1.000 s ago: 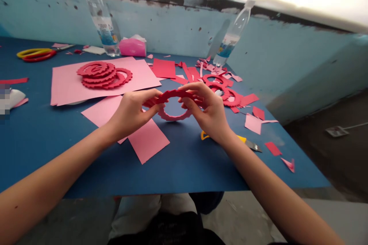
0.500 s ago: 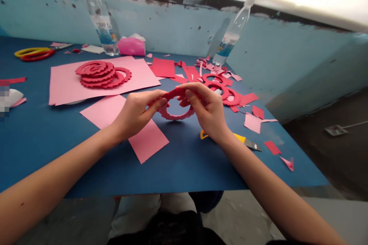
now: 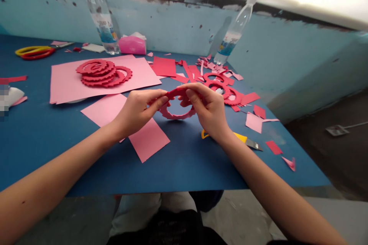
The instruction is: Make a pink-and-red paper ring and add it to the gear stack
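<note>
Between my two hands a red and pink paper ring (image 3: pixel 178 116) with a toothed edge is held up on its side, just above the table. My left hand (image 3: pixel 143 107) pinches its upper left part between thumb and fingers. On the right, my right hand (image 3: pixel 207 107) grips the upper right part, thumb nearest me, some fingertips showing through the ring's hole. Beneath my left wrist lie pink paper pieces (image 3: pixel 151 139). A yellow-handled craft knife (image 3: pixel 241 138) rests under my right forearm, partly covered by it.
Red toothed rings (image 3: pixel 97 72) are piled on large pink sheets (image 3: pixel 66 88). More red rings (image 3: pixel 218 84) and paper scraps (image 3: pixel 212 65) lie at the right. Scissors (image 3: pixel 34 51), two bottles (image 3: pixel 105 30) and a pink tissue pack (image 3: pixel 132 44) stand or lie along the wall.
Both hands keep the same grip on the ring, which has hardly moved. The whole view has shifted very slightly.
</note>
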Demonstrator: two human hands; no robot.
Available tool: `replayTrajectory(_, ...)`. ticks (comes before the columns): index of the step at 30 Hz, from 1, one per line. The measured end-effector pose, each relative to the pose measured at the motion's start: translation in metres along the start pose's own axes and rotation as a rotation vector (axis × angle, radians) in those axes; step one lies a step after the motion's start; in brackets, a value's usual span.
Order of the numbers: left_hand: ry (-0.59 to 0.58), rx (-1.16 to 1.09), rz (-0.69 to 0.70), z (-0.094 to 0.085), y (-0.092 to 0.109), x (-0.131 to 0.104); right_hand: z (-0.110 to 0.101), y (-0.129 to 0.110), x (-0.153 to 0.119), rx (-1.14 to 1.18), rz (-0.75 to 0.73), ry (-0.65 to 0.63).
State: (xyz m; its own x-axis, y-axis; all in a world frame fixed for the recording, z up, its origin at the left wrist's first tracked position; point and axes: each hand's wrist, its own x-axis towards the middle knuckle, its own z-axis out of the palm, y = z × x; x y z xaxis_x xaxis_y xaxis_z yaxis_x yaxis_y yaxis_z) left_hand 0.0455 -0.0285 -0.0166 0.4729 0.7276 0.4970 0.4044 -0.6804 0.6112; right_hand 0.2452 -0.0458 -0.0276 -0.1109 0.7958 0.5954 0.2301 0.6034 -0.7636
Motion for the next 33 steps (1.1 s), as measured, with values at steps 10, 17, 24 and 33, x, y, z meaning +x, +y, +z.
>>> replayTrajectory(10, -0.010, -0.057, -0.058, 0.000, 0.004, 0.000, 0.003, 0.002, -0.001, 0.027, -0.001, 0.003)
replayTrajectory(17, -0.085, -0.162, -0.138, 0.003, -0.006, -0.001, 0.001, 0.003, 0.000, -0.024, 0.004, 0.002)
replayTrajectory(24, -0.091, -0.271, -0.304, 0.003, -0.017, -0.002, -0.007, 0.012, 0.004, -0.030, 0.060, 0.058)
replayTrajectory(33, 0.052, -0.526, -0.380, -0.003, -0.001, 0.001, -0.004, 0.014, 0.005, 0.174, 0.274, -0.069)
